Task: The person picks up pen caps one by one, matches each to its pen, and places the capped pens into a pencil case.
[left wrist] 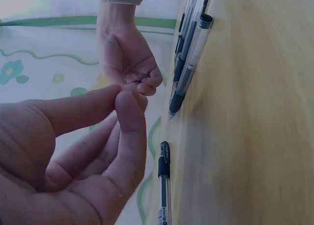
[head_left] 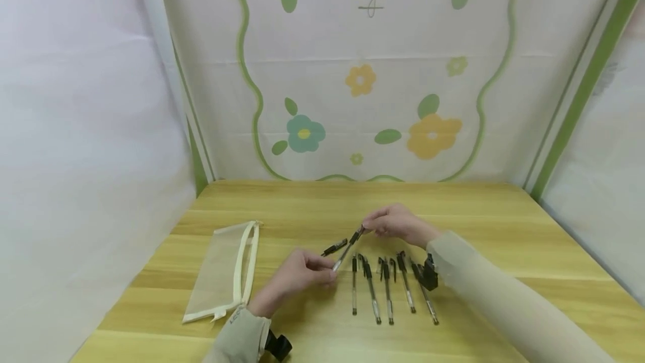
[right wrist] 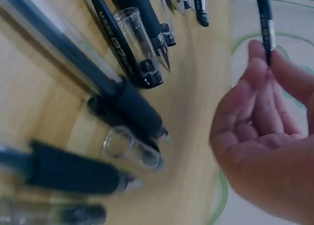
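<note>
Both hands hold one clear-barrelled gel pen [head_left: 345, 255] above the table. My left hand [head_left: 301, 274] pinches its lower end between thumb and forefinger. At the black cap end, the fingertips of my right hand [head_left: 400, 225] pinch it, with the clip showing in the right wrist view. Another capped pen [left wrist: 165, 181] lies beyond the left hand. To the right several uncapped pens [head_left: 372, 291] lie in a rough row, black grips pointing away from me. Loose clear caps with black clips [right wrist: 140, 51] lie beside their tips.
On the left lies a flat, see-through zip pouch [head_left: 214, 273] with cream edging. The wooden table [head_left: 484, 206] ends at a flowered cloth backdrop [head_left: 322, 83], with white cloth walls at both sides. A dark wrist camera [head_left: 428, 273] overlaps the rightmost pen.
</note>
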Tool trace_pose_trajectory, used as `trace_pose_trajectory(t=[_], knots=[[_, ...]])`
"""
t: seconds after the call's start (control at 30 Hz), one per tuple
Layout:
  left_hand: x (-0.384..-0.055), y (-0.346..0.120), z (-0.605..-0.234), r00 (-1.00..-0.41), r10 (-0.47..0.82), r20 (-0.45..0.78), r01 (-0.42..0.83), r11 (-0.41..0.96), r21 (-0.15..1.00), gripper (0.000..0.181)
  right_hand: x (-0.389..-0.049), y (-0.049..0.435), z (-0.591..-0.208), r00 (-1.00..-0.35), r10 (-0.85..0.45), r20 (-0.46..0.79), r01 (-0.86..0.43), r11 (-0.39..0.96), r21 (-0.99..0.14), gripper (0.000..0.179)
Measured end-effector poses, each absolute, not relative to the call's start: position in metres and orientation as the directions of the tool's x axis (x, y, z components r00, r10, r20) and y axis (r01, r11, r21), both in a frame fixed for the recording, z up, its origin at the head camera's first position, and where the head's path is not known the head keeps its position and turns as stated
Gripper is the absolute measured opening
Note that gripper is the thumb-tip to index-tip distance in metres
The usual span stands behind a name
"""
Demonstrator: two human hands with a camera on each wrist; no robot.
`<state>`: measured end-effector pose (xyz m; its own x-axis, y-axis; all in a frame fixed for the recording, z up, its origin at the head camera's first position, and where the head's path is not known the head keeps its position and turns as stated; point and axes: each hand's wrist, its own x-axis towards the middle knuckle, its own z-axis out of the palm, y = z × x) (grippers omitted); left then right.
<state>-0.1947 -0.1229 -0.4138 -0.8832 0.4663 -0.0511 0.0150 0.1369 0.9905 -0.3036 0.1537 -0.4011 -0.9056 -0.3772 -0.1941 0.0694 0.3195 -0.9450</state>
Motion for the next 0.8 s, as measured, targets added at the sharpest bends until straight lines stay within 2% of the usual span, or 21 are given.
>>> trace_pose_trajectory(t=[0.13, 0.37, 0.6, 0.8], knots=[[-0.193, -0.123, -0.416, -0.915, 0.386, -0.121, -0.042, 0.207, 0.977, 0.021, -0.306, 0.142, -0.406, -0.906, -0.36, -0.223, 0.063, 0.407, -0.911, 0.014], [-0.191, -0.122, -0.419, -0.923, 0.335, -0.191, -0.106, 0.256, 0.961, 0.021, -0.307, 0.127, -0.411, -0.906, -0.344, -0.248, 0.041, 0.511, -0.858, 0.011], [-0.194, -0.123, -0.42, -0.92, 0.333, -0.206, -0.136, 0.222, 0.966, 0.022, -0.314, 0.12, -0.414, -0.909, -0.363, -0.206, -0.017, 0.526, -0.85, 0.013], [-0.194, -0.125, -0.421, -0.926, 0.313, -0.212, -0.137, 0.246, 0.96, 0.02, -0.32, 0.119, -0.419, -0.904, -0.391, -0.171, -0.059, 0.511, -0.858, 0.015]])
